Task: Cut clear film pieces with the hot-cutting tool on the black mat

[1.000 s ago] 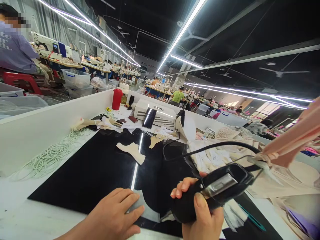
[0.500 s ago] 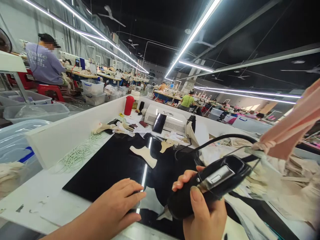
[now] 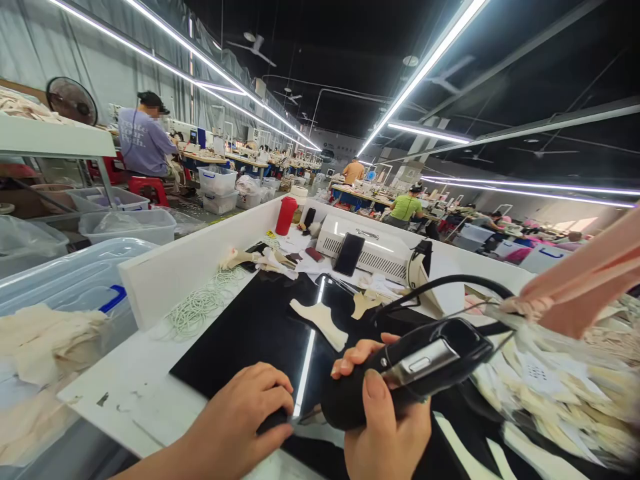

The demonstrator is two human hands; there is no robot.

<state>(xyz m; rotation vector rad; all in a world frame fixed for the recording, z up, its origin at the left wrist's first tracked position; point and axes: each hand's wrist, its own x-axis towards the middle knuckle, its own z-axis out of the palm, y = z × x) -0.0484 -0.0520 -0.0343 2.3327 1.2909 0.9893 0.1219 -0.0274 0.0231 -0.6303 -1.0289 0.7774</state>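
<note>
My right hand [image 3: 385,427] grips a black corded hand tool [image 3: 400,383] with a silver panel and button; its thick cable loops up at the back. The tool's working end points down to the left, blurred and partly hidden. Beside it, low over the glossy black board [image 3: 240,333], my left hand [image 3: 250,413] curls its fingers, thumb and forefinger drawn close together. Whatever lies between those fingertips is too hidden to make out. A thin greyish shape [image 3: 323,427] shows just right of them. Farther back on the board rests a curved cream fabric piece [image 3: 321,321].
Pale green cord [image 3: 200,307] lies tangled at the left. A phone [image 3: 349,255] leans on a white vented machine [image 3: 370,243], near a red bottle [image 3: 285,216]. Bagged cream pieces [image 3: 545,387] fill the right. Plastic bins [image 3: 125,227] and seated co-workers are beyond the low walls.
The view has turned left, so the bench sits farther right in the picture. My left fingers, stretched out before, have curled toward the thumb. My right hand keeps its grip on the tool.
</note>
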